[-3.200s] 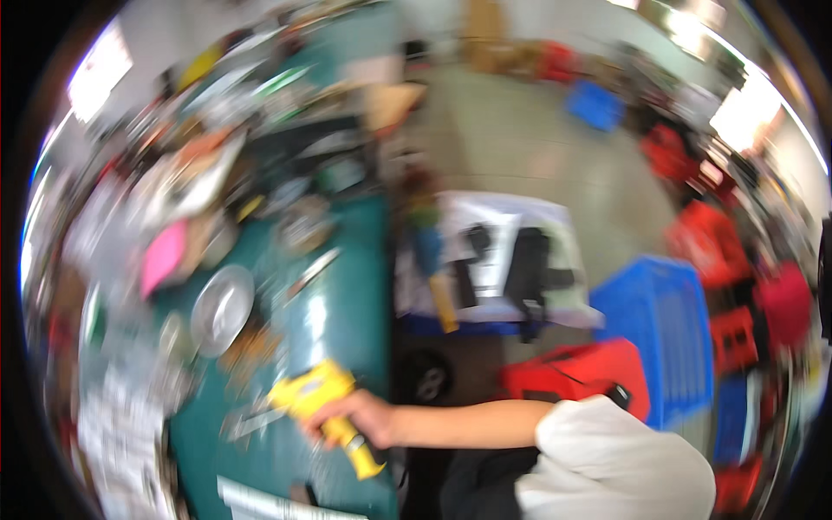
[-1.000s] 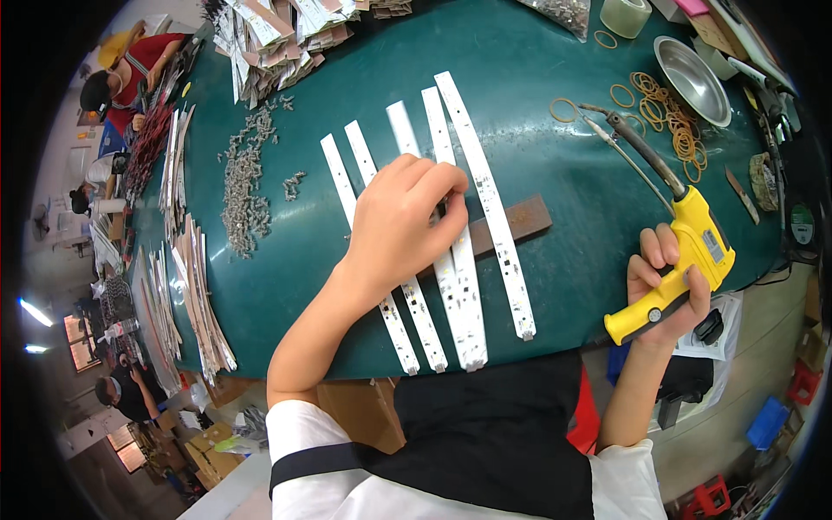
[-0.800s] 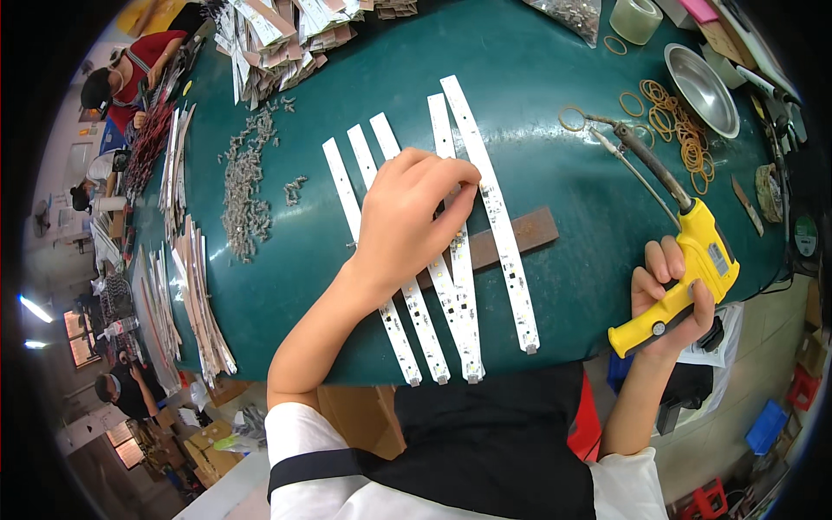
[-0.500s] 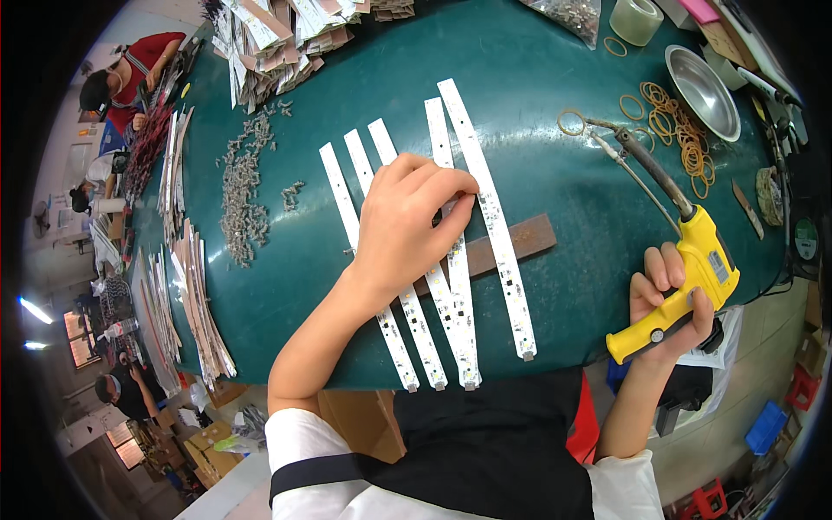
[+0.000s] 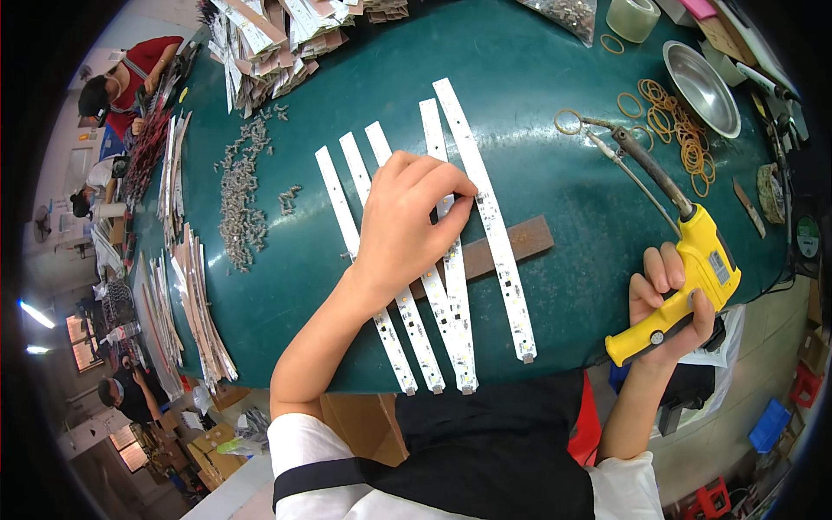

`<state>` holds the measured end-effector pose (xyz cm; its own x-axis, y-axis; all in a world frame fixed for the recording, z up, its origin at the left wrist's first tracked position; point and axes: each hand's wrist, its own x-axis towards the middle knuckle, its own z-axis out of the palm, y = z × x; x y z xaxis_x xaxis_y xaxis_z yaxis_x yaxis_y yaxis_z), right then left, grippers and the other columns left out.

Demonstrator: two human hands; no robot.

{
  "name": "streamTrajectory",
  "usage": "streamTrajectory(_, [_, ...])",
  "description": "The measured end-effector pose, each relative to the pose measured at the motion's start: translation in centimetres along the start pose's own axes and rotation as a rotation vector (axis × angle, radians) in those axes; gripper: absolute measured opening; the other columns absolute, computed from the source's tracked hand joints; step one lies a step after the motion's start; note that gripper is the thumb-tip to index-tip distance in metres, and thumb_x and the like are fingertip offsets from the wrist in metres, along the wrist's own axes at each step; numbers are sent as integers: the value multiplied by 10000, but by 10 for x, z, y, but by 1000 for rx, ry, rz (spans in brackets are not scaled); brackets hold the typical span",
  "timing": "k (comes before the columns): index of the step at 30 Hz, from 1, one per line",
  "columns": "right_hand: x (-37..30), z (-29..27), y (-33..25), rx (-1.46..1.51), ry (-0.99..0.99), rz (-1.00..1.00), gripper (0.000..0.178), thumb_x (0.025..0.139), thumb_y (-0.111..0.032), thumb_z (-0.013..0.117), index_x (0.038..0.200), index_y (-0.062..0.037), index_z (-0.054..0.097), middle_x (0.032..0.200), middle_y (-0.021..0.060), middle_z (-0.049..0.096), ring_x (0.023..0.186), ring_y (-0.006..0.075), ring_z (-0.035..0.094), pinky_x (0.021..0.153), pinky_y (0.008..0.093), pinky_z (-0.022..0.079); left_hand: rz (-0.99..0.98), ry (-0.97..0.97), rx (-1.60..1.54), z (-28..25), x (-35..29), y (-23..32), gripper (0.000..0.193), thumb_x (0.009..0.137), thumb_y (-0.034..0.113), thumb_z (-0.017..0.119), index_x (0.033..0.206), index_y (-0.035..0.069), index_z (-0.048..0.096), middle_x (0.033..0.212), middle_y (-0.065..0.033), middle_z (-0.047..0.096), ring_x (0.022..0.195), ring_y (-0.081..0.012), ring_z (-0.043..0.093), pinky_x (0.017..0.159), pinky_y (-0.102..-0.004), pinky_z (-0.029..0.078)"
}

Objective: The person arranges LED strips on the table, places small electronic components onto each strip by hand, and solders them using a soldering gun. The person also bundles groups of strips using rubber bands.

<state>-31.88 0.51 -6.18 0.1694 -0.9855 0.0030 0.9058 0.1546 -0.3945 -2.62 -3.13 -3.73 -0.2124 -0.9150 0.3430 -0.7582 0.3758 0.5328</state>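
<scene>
While our left hand (image 5: 407, 221) lies fingers-down across the fan of white LED strips (image 5: 485, 212), the work reads as lining up and pinning the strips before soldering. The fingertips press narrow and curled on the strip second from the right (image 5: 451, 286), close to where it crosses the brown wooden bar (image 5: 520, 243); nothing is lifted, only held flat.

Five strips in all, spread on the green table (image 5: 555, 78), their near ends toward 6 o'clock, their far ends fanning toward 12.

Our right hand (image 5: 667, 299), at 3 o'clock from the strips and well apart from them, is closed round the yellow grip of the soldering gun (image 5: 693, 269). Its dark barrel points toward 11 o'clock, tip resting off the strips, near a loose rubber band.

Rubber bands (image 5: 685, 130) and a steel bowl (image 5: 700, 76) sit at 1 o'clock; a scatter of small grey parts (image 5: 238, 195) at 9.

Judgement: the next move calls for swinging the tip in toward the pinned strip while the left hand keeps it from sliding, fingers clear of the hot end.
</scene>
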Motion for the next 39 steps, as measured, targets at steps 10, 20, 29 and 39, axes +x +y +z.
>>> streamTrajectory(10, [-1,14,0,-110,20,19,609,815,-101,606,1330,8,301,904,103,426,833,161,391,620,235,437,35,-22,-36,-1,-4,-5,113,717,18,676,808,80,652,838,-25,648,854,-238,551,776,-355,414])
streamTrajectory(20, [-12,89,22,-916,107,109,784,731,-163,648,1388,108,317,727,128,563,501,159,519,428,245,450,17,60,-22,-11,-8,-10,147,714,103,694,853,88,651,866,-41,566,855,-240,513,781,-363,380])
streamTrajectory(29, [-9,100,19,-930,137,297,742,757,-91,651,1416,34,336,797,98,598,597,119,546,524,229,469,7,42,-11,-4,-9,-13,109,734,109,697,839,103,669,845,-20,552,831,-213,498,764,-347,359])
streamTrajectory(39, [-11,103,19,-972,104,306,723,756,-39,668,1408,30,363,784,84,593,654,124,567,525,240,486,17,44,25,-4,-9,-13,82,743,124,695,822,109,679,835,-16,554,815,-213,500,754,-352,369])
